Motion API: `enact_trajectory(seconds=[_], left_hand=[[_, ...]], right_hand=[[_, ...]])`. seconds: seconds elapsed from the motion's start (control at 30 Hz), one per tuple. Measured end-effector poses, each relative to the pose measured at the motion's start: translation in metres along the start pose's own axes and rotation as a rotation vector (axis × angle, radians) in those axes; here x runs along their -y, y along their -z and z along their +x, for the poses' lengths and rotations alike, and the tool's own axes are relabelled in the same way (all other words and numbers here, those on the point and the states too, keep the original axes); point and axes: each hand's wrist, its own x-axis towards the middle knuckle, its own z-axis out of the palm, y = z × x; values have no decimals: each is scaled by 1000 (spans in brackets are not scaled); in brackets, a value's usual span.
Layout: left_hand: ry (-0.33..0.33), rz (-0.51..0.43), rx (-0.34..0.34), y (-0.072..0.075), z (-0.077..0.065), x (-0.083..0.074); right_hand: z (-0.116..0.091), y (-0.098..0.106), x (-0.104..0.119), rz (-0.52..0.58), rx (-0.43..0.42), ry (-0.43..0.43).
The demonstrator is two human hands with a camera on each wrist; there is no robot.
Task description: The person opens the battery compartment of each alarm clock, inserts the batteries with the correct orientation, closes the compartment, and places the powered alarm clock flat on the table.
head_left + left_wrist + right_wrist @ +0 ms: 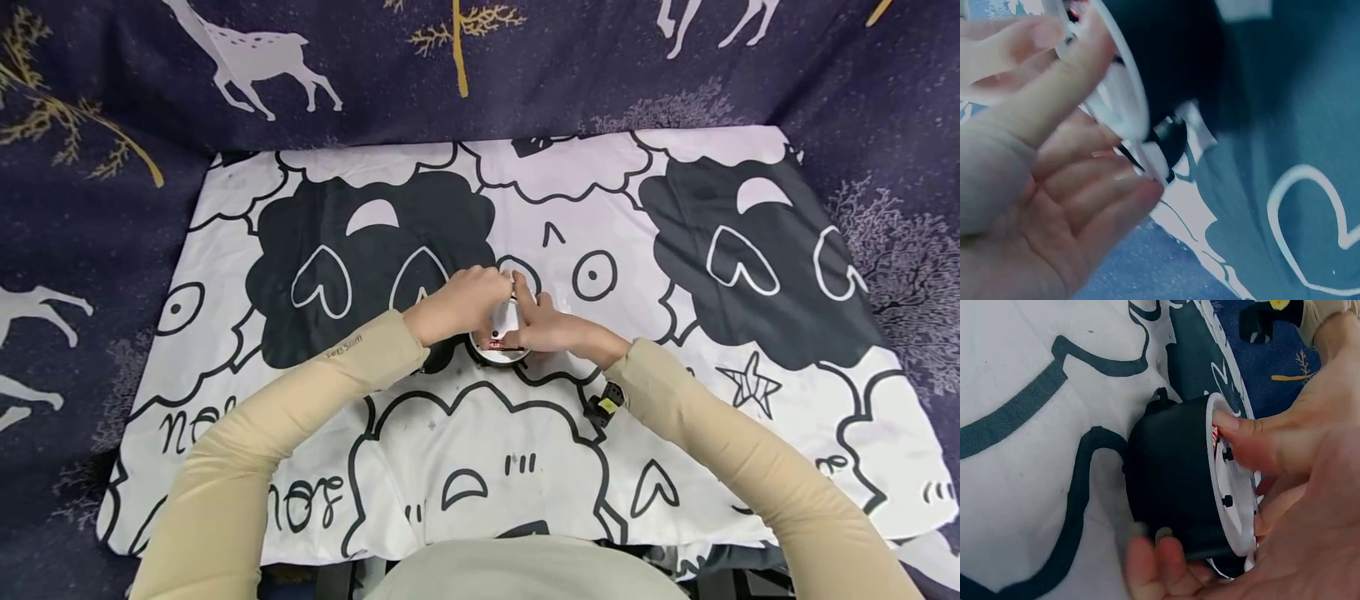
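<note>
A round black alarm clock (pixel 504 318) lies at the middle of the cloth, its pale back plate turned up. Red lettering and small black knobs show on that plate within the white rim, best seen in the right wrist view on the clock (pixel 1172 481). My left hand (pixel 465 302) grips it from the left, thumb on the plate. On the other side my right hand (pixel 551 325) holds it, fingertips bent around the black body. In the left wrist view, the left hand (pixel 1041 187) partly hides the clock (pixel 1172 56). The clock's front is hidden.
A black-and-white cartoon cloth (pixel 480 467) covers the table. Dark blue curtains (pixel 570 75) with deer and trees hang behind and at both sides. Just right of the hands is a small clear piece (pixel 561 297), too faint to identify. A black wrist camera (pixel 605 406) sits at the right cuff.
</note>
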Motion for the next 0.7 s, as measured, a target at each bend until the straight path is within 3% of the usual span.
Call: enact_trajectory(seconds=[0.07,0.13,0.23,0.3,0.4,0.53,0.7], left_hand=[[2,0,-2,-1,-2,0],[-20,-14,46,-2,-6,5],[-57,-132,134,-10,-17,13],[-72,-208,154,-20,-25,15],[-76,-261,51,-38,-34,12],[-41,-209,-104,-50,-37,4],[-6,-138,-132,-47,-34,3]], right_hand=[[1,-1,0,-65,-22,31],[2,-5,-1,-112,-55,62],[3,-13,-4,-143,-116,90],[3,-19,-6,-144,-149,101],[5,-26,-8,-159,-206,111],[7,-33,-7,-210,-286,91],[8,-32,-4,-239,-325,85]])
